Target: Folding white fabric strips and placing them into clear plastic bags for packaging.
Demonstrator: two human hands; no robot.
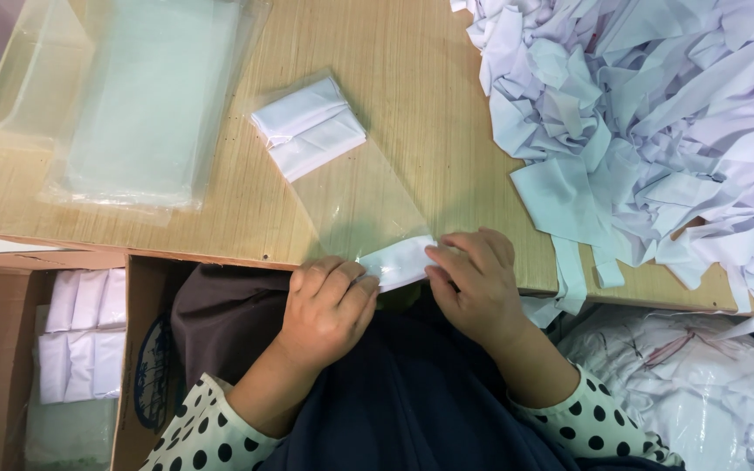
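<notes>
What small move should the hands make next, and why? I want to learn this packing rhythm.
Probably fold the flap of the clear bag over and press it shut. The folded white cloth already sits deep at the bag's far end, and the left hand and right hand both pinch the white strip at its open end on the table edge.

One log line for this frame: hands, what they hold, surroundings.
left hand: pinching bag flap | right hand: pinching same flap | clear bag: holds folded white cloth | table: loose cloth pile, bag stack
</notes>
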